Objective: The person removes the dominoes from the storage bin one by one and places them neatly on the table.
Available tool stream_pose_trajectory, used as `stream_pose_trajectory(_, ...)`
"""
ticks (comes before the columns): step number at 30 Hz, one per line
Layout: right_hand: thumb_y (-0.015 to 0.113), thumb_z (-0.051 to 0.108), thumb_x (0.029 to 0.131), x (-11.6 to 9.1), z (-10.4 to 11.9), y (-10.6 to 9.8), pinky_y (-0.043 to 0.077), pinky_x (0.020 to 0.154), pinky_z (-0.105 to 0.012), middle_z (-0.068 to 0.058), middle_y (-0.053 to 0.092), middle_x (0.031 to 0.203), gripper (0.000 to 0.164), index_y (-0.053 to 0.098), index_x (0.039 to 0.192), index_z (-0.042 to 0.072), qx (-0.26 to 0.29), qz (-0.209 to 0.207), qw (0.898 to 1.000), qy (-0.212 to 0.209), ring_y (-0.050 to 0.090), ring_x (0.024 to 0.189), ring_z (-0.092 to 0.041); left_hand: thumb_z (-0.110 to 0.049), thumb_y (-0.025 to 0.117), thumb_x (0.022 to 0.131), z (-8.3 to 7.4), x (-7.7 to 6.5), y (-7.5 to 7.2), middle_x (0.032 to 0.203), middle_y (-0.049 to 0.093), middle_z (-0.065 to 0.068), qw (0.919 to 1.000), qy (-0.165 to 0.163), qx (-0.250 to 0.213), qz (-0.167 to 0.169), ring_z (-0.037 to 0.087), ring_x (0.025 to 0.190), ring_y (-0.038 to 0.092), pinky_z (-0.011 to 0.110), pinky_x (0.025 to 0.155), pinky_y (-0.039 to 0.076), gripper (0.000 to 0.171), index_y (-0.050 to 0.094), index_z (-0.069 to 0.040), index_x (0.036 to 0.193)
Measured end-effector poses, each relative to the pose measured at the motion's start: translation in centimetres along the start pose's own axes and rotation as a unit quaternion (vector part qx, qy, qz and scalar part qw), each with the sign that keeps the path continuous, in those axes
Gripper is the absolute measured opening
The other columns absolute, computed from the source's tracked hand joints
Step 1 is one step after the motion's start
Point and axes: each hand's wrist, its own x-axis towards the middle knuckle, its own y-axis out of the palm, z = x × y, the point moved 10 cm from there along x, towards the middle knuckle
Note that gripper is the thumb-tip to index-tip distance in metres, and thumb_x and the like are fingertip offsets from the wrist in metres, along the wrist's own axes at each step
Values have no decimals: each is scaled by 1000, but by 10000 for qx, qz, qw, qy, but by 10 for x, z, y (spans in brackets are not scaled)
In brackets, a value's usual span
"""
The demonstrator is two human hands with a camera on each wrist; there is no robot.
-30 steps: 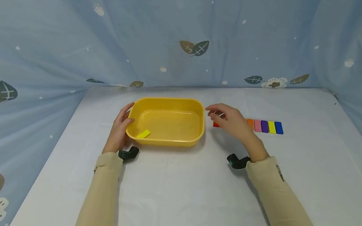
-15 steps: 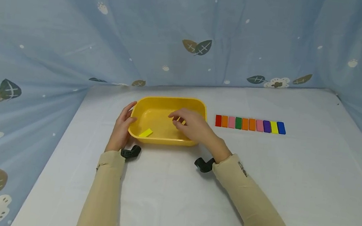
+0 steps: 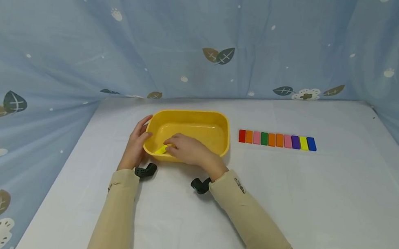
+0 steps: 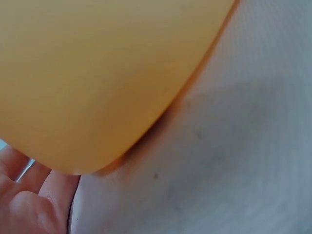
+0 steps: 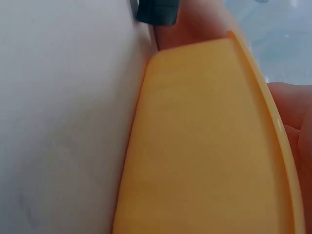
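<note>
A yellow plastic basin (image 3: 200, 118) stands on the white-covered table. My left hand (image 3: 135, 146) grips its left end, thumb over the rim and fingers along the outside; the left wrist view shows fingers (image 4: 58, 192) beside the basin wall. Inside, at the near left corner, lies a yellow block (image 3: 160, 150). My right hand (image 3: 191, 150) reaches over the near rim into the basin, thumb and forefinger parted with their tips right at the block's right end. In the right wrist view, the basin's wall (image 5: 204, 136) hides most of that hand.
Right of the basin, several flat coloured blocks (image 3: 271, 139) lie side by side in a row, from red at the left to blue at the right. A blue patterned cloth (image 3: 180, 36) hangs behind the table. Dark wrist cameras (image 3: 146, 170) sit under both wrists.
My right hand has moved left from the row's red end, across the basin, down to the yellow block. The whole row now shows. The left hand stays on the basin.
</note>
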Motion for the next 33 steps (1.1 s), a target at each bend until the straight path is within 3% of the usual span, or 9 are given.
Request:
stream_pose_trajectory(5,29,43,95,4,6,14,25,103,-32,-4,36,139,49,46,131,16,-160,449,9989,-42,34,126,-17,-8,38,92,2,-3,2,139,32,6,10000,-27,-41,21,26,119,39,30,92,41,51,28,-24,140)
stream_pose_trajectory(8,27,50,92,3,6,19,29,101,-31,-2,38,137,54,48,129,16,37,613,9981,-60,39,121,-16,-8,38,92,2,-4,2,138,33,7,10000,-19,-62,23,28,118,39,34,93,40,51,28,-23,140)
stream_pose_trajectory(13,30,57,89,1,6,20,37,94,-30,2,49,127,60,51,125,14,212,613,9978,-113,48,110,-12,-8,37,93,1,-4,2,139,32,8,9999,3,-94,67,31,118,39,41,94,38,51,27,-22,140)
stream_pose_trajectory(17,31,60,87,1,2,20,35,96,-32,1,49,127,66,49,128,11,99,556,9984,58,46,112,-14,-9,36,93,0,-3,2,140,31,5,10000,-13,-43,69,29,119,39,39,93,40,50,27,-25,140)
stream_pose_trajectory(25,38,59,85,-1,-1,19,42,72,-27,4,53,98,48,56,99,18,450,536,9974,153,51,82,-12,-9,37,93,-1,-2,2,140,31,5,10000,13,68,46,28,119,39,38,92,40,51,26,-24,140)
stream_pose_trajectory(29,38,57,86,-2,3,19,42,77,-27,3,54,101,47,60,100,18,368,582,9976,-11,51,85,-10,-9,37,92,0,-1,1,140,31,4,10000,20,81,17,28,119,39,38,93,40,51,28,-26,139)
stream_pose_trajectory(33,39,54,87,-1,9,21,40,67,-24,3,51,78,42,61,92,18,281,696,9967,-295,49,73,-10,-9,37,92,0,0,0,139,32,3,10000,28,38,-1,28,119,39,39,94,39,51,29,-26,139)
